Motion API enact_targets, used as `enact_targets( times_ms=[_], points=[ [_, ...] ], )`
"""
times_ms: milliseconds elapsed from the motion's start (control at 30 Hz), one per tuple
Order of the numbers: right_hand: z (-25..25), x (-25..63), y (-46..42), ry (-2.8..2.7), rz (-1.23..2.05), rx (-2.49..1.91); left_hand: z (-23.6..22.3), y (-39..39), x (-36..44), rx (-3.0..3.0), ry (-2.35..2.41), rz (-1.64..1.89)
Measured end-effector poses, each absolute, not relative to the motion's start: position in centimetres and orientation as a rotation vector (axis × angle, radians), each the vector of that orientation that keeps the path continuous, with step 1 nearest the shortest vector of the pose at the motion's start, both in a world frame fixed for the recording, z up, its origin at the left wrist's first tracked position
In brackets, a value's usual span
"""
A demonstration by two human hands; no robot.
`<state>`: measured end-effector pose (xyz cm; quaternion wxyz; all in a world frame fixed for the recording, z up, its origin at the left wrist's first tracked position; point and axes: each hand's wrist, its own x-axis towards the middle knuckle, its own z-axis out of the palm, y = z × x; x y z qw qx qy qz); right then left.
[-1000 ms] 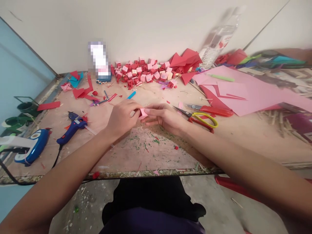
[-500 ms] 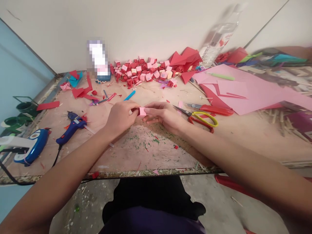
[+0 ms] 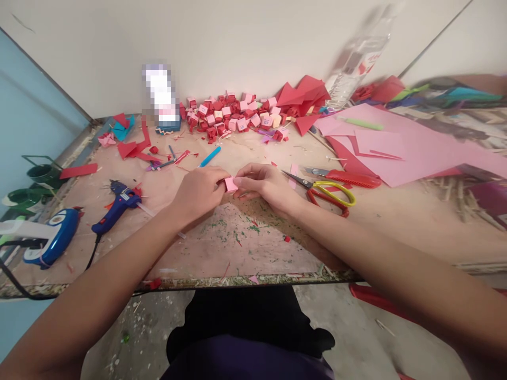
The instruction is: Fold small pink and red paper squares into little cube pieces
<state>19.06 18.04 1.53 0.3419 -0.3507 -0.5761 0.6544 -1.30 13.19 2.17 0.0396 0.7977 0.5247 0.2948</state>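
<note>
- Holding the box [image 3: 231,184] takes both hands, likely because so small a thing needs steadying from two sides.
- Left hand [image 3: 200,192]: thumb and forefinger closed together on the box's left side; the other fingers are tucked in, partly hidden.
- Right hand [image 3: 265,187]: thumb lying over the box's right edge, forefinger arched round to it — a light pinch, by the look of it, with the lower fingers loosely spread.
- The box sits between the fingertips, before the person's middle, a pink face turned up, probably to keep it in sight. Whether it touches the table [image 3: 253,256] I cannot tell.
- Scissors [image 3: 332,194] and cutter [image 3: 348,178] lie just beside the right hand, seemingly for easy reach.
- Glue gun [image 3: 116,208] rests well to the left, nozzle pointing away from the person — perhaps for safety.
- A heap [image 3: 233,119] of red and pink boxes is pushed back near the wall [image 3: 237,42], which seems to leave working room in front.
- Pink card [image 3: 420,142] lies flat at right, beyond the cutter.
</note>
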Motion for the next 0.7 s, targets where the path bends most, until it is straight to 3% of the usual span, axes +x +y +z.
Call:
enact_targets(
  times_ms=[700],
  points=[
    [1.69,19.05,18.12,-1.532,1.745,-0.894,1.71,13.08,-1.28,2.589,1.602,1.066]
  ],
)
